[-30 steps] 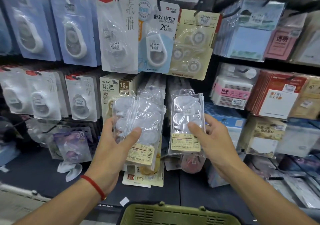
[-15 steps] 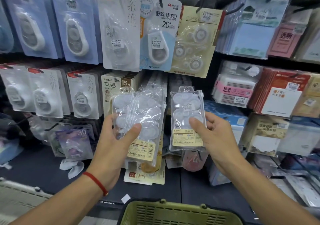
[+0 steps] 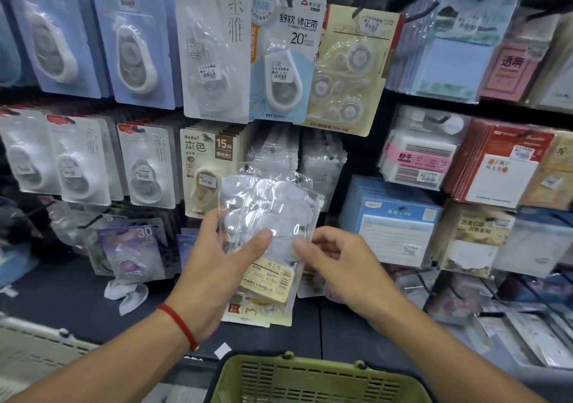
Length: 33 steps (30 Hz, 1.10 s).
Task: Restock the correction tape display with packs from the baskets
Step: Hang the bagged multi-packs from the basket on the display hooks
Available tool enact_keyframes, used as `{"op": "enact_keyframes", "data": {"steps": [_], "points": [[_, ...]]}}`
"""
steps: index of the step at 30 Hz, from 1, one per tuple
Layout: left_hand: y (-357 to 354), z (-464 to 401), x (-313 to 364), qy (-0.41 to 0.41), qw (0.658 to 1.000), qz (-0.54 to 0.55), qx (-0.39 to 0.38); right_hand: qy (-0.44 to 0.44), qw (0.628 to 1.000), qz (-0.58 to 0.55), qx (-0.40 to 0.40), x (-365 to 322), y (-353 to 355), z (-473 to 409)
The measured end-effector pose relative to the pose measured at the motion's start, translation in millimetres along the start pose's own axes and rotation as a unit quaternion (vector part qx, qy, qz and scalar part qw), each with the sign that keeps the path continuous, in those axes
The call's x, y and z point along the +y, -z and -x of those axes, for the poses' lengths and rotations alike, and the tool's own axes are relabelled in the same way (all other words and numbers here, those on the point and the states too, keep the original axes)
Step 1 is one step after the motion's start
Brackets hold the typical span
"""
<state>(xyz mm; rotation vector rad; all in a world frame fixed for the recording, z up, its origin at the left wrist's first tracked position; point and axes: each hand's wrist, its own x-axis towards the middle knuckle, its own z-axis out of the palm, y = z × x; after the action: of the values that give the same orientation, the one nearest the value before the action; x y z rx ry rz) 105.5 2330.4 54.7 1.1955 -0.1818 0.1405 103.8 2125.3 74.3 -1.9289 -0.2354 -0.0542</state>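
bracelet [image 3: 178, 325] of red cord circles the left wrist, left of the clear packs [image 3: 268, 216]. left hand [image 3: 217, 260] grips the packs, thumb across the front, other fingers behind. the packs sit fanned before the display [image 3: 217, 160], above the green basket [image 3: 310, 378]. right of the packs, the right hand [image 3: 338, 263] pinches their right edge with curled fingers [image 3: 302, 249].
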Motion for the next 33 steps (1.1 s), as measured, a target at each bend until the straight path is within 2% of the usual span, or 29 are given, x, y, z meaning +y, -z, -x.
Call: {"op": "enact_keyframes", "data": {"steps": [3,7,12,20,23,25,27,29,33], "points": [[-3.1,-0.1,-1.3,0.003,1.000,-0.001,0.004,-0.011,0.997,-0.069,0.035,-0.5,-3.5,-0.2],[2.4,-3.6,0.1,-0.006,1.000,-0.020,0.012,-0.007,0.985,-0.106,0.135,-3.0,5.6,-0.1],[7.7,-5.7,1.3,-0.039,0.997,-0.062,0.031,0.003,0.973,-0.119,0.200,-4.3,19.9,-4.5],[10.8,-8.3,4.5,-0.045,0.996,-0.053,0.049,0.025,0.973,-0.116,0.200,-7.4,26.5,-6.4],[10.9,-7.9,5.2,-0.047,0.997,-0.045,0.050,0.009,0.975,-0.117,0.187,-6.9,27.9,-8.1],[10.6,-7.1,6.0,-0.046,0.997,-0.040,0.051,0.004,0.980,-0.058,0.189,-4.7,30.2,-9.1],[9.6,-6.1,6.5,-0.043,0.997,-0.037,0.049,0.015,0.975,0.060,0.212,-5.1,31.9,-7.8],[7.5,-5.1,5.6,-0.037,0.998,-0.034,0.045,0.035,0.978,0.099,0.179,-5.5,27.7,-5.7],[1.4,-1.6,2.2,-0.029,0.999,-0.034,0.018,0.020,0.999,0.036,-0.019,-4.2,5.8,1.5]]}}
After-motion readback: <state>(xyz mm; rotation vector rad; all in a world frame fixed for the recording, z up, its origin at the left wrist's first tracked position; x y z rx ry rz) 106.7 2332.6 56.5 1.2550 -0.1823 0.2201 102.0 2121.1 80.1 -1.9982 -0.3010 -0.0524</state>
